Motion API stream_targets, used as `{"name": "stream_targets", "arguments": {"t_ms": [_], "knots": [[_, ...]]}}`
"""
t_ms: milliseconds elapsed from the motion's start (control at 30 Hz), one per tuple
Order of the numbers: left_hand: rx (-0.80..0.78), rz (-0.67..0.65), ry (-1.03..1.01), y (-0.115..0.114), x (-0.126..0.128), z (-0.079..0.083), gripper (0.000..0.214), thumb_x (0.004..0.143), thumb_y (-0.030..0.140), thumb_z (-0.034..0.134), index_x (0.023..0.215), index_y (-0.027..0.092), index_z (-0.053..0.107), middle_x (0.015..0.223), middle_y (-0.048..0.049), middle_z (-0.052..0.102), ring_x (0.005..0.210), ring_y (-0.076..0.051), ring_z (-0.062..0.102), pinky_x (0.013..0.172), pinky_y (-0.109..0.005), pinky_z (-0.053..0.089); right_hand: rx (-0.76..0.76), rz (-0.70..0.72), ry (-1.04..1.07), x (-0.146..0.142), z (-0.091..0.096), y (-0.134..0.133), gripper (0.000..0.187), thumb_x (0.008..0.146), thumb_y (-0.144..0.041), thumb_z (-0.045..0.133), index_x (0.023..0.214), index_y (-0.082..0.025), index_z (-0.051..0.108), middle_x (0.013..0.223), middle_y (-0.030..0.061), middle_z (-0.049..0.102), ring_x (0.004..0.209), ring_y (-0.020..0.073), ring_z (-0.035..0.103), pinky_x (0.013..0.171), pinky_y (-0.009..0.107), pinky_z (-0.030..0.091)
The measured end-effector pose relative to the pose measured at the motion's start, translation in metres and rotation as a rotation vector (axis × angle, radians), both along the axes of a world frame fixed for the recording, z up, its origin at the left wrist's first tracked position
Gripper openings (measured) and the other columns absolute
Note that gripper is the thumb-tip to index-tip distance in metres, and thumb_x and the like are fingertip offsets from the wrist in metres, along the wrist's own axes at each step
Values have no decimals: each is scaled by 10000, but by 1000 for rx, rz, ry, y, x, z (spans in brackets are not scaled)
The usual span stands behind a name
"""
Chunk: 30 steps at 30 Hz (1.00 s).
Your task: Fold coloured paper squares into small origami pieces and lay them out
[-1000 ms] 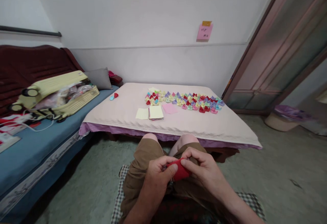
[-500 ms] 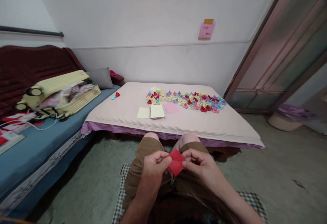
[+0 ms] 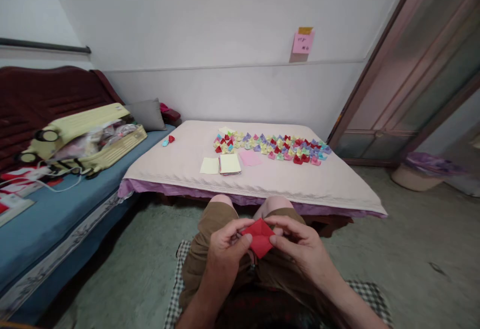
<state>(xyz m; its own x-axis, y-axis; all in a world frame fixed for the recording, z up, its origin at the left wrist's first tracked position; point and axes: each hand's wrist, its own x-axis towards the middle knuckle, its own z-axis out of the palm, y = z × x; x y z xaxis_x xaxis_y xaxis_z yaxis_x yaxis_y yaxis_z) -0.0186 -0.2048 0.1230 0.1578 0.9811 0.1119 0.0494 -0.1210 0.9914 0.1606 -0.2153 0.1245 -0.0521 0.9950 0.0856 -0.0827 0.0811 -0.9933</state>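
A red square of folded paper is held over my lap, tipped like a diamond. My left hand pinches its left corner and my right hand pinches its right side; both hands are closed on it. Ahead, on the low table with a pale cloth, lie several small folded paper pieces in many colours. In front of them sit a stack of yellow paper squares, a single yellow sheet and a pink sheet.
A blue couch runs along the left with an open yellow suitcase and a grey cushion. Two small folded pieces lie at the table's left. A pink note hangs on the wall. Sliding door and basin at right.
The red paper has gone from a bunched, curved shape between my fingers to a flat diamond. Both hands have risen slightly and kept hold of it.
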Motion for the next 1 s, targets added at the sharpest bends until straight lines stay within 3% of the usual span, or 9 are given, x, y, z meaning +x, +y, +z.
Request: {"name": "stream_targets", "arguments": {"t_ms": [133, 333, 500, 633, 733, 833, 1000], "knots": [[43, -22, -2, 0, -1, 1, 268, 774, 154, 608, 1000, 221, 735, 936, -10, 747, 828, -164, 643, 749, -239, 475, 12, 9, -12, 1, 0, 0, 244, 742, -193, 712, 980, -236, 735, 624, -42, 612, 558, 117, 571, 581, 233, 461], [93, -5, -66, 1, 0, 1, 174, 747, 154, 636, 882, 193, 739, 856, -11, 697, 740, -139, 594, 671, -222, 447, 23, 8, -39, 2, 2, -1, 268, 734, -189, 716, 992, -254, 750, 646, -36, 626, 588, 120, 570, 625, 240, 470], [-129, -60, -235, 1, 5, -1, 153, 744, 231, 658, 876, 157, 680, 721, -2, 655, 615, -119, 544, 578, -216, 425, -5, 47, -33, 2, -1, 0, 198, 736, -213, 718, 931, -215, 757, 663, -13, 668, 620, 138, 590, 643, 253, 473], [-182, -80, -270, 3, 11, -9, 163, 713, 242, 679, 842, 145, 698, 688, -6, 661, 590, -122, 545, 581, -227, 427, -18, 63, -24, 0, -1, 1, 153, 743, -226, 717, 890, -208, 754, 654, -13, 672, 595, 131, 584, 603, 238, 463], [-214, -25, -300, 4, 14, -19, 136, 677, 210, 690, 795, 151, 720, 660, -5, 664, 585, -129, 548, 592, -237, 429, -20, 78, -24, -2, -2, 0, 136, 763, -244, 705, 886, -212, 753, 645, -12, 662, 577, 133, 581, 577, 240, 459], [-207, 30, -349, 4, 14, -24, 96, 672, 167, 668, 743, 175, 732, 658, 4, 650, 617, -134, 551, 624, -241, 436, 49, 66, -49, -2, -3, -1, 110, 768, -223, 704, 859, -218, 766, 681, 1, 659, 634, 144, 590, 607, 244, 456], [-115, -47, -347, 1, 9, -18, 177, 705, 108, 572, 684, 179, 733, 721, -14, 627, 708, -154, 561, 660, -244, 434, 218, 138, -94, 4, 0, -1, 137, 819, -187, 651, 811, -222, 783, 740, 28, 653, 702, 154, 600, 668, 255, 454]]}}
